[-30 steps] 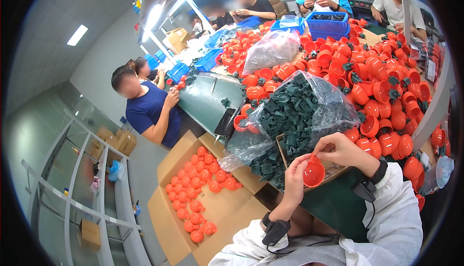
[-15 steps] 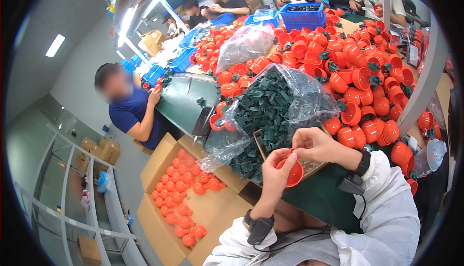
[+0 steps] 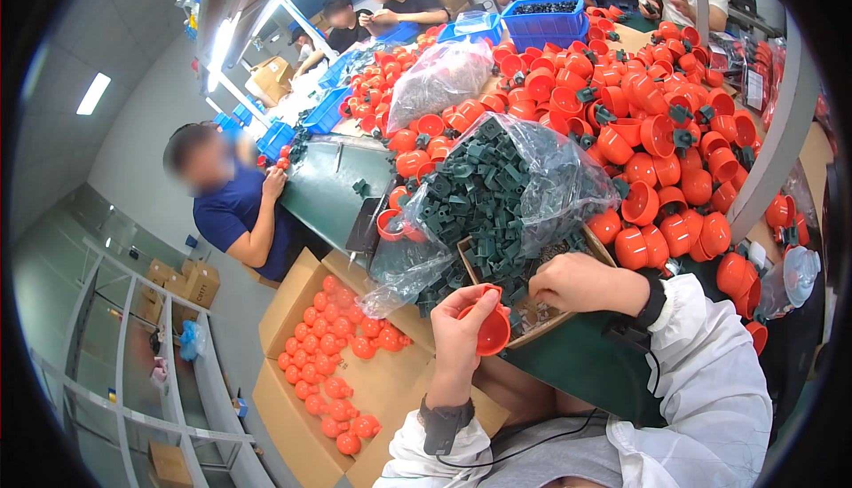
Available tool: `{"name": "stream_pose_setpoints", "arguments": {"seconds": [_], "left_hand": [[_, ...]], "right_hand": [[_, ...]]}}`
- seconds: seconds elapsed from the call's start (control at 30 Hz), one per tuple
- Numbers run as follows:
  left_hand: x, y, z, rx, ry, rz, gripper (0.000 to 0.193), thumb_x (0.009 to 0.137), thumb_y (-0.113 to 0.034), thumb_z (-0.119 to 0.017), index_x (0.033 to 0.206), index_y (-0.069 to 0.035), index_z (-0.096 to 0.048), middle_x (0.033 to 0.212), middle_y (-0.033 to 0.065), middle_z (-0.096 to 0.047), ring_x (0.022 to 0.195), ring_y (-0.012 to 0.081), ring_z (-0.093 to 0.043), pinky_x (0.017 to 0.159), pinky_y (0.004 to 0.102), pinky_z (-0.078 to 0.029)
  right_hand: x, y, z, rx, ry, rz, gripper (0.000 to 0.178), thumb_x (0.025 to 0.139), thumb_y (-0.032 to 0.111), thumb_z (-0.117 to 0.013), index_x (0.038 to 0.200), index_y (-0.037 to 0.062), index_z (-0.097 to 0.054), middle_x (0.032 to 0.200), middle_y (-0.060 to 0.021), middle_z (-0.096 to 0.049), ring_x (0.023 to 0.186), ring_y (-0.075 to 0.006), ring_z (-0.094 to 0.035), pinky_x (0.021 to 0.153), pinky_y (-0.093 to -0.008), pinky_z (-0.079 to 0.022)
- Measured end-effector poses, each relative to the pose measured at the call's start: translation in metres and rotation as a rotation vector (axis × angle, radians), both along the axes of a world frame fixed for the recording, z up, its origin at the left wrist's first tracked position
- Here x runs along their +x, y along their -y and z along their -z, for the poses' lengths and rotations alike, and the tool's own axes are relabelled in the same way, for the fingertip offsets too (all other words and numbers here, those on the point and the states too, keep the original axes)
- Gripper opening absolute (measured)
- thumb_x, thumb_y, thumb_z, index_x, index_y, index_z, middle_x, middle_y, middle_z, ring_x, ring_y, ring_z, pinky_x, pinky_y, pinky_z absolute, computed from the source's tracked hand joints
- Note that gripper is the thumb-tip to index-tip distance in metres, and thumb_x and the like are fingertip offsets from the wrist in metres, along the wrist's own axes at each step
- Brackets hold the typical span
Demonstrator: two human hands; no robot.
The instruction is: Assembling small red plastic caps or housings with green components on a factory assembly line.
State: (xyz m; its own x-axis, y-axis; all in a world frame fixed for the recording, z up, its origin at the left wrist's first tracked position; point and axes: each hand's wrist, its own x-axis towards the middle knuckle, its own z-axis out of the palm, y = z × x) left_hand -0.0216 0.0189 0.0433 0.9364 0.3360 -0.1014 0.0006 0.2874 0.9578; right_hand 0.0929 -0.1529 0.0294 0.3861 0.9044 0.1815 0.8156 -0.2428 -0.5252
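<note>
My left hand [image 3: 457, 333] grips a small red plastic cup [image 3: 494, 339] by its rim, thumb and fingers closed on it, with the cup's hollow facing up toward me. To its right, my right hand [image 3: 587, 282] hovers over a shallow cardboard tray [image 3: 552, 323] of small parts. Its fingers are curled together at the tips; anything between them is too small or hidden to make out. Just beyond the tray, dark green plastic pieces [image 3: 484, 188] spill from an open clear bag [image 3: 559, 169].
A big heap of red cups [image 3: 657, 169] covers the table's right side. At lower left stands an open carton [image 3: 390, 408] with red round pieces [image 3: 324, 342] inside. A metal post [image 3: 777, 151] rises at right. Several co-workers sit around; one in dark blue [image 3: 235, 204] is at left.
My hands, earlier together at the red cup, have come apart. The left has drawn left with the cup; the right has moved over the tray. The view has shifted slightly.
</note>
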Motion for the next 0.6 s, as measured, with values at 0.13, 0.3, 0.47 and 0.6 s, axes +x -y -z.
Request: {"name": "stream_pose_setpoints", "arguments": {"seconds": [0.13, 0.3, 0.47, 0.6], "left_hand": [[-0.001, 0.002, 0.007, 0.005, -0.032, 0.013, 0.018, 0.08, -0.011, -0.065, 0.092, 0.002, -0.06, 0.083, 0.0081, -0.063, 0.068, 0.0152, -0.064, 0.06, 0.0244, -0.051], [0.003, 0.01, 0.012, -0.059, -0.085, 0.043, 0.021, 0.082, -0.011, -0.062, 0.1, 0.0, -0.056, 0.086, 0.0068, -0.062, 0.073, 0.0143, -0.063, 0.064, 0.023, -0.05], [-0.001, 0.003, 0.019, -0.145, -0.022, 0.073, 0.034, 0.088, -0.018, -0.044, 0.116, 0.001, -0.043, 0.103, 0.0159, -0.057, 0.089, 0.0244, -0.061, 0.075, 0.0331, -0.051], [-0.009, 0.002, 0.013, -0.228, -0.02, 0.145, 0.036, 0.089, -0.018, -0.039, 0.118, 0.003, -0.042, 0.112, 0.019, -0.055, 0.102, 0.025, -0.056, 0.086, 0.0343, -0.046]], "right_hand": [[-0.013, -0.009, 0.002, -0.115, -0.082, 0.051, 0.019, 0.074, 0.023, -0.065, 0.079, 0.0049, -0.064, 0.07, -0.0092, -0.063, 0.068, -0.0276, -0.062, 0.061, -0.0373, -0.048], [-0.016, -0.009, 0.004, -0.14, -0.038, 0.155, 0.018, 0.068, 0.022, -0.067, 0.075, 0.0046, -0.065, 0.069, -0.0095, -0.064, 0.068, -0.0274, -0.063, 0.062, -0.0368, -0.049], [-0.013, -0.005, -0.007, -0.038, -0.072, 0.227, 0.017, 0.065, 0.02, -0.066, 0.07, 0.0038, -0.063, 0.069, -0.0125, -0.063, 0.066, -0.0292, -0.063, 0.063, -0.0366, -0.05], [-0.004, -0.001, -0.027, 0.362, -0.45, 0.176, 0.014, 0.069, 0.002, -0.065, 0.081, -0.0015, -0.059, 0.068, -0.007, -0.062, 0.063, -0.0158, -0.062, 0.06, -0.0253, -0.049]]}}
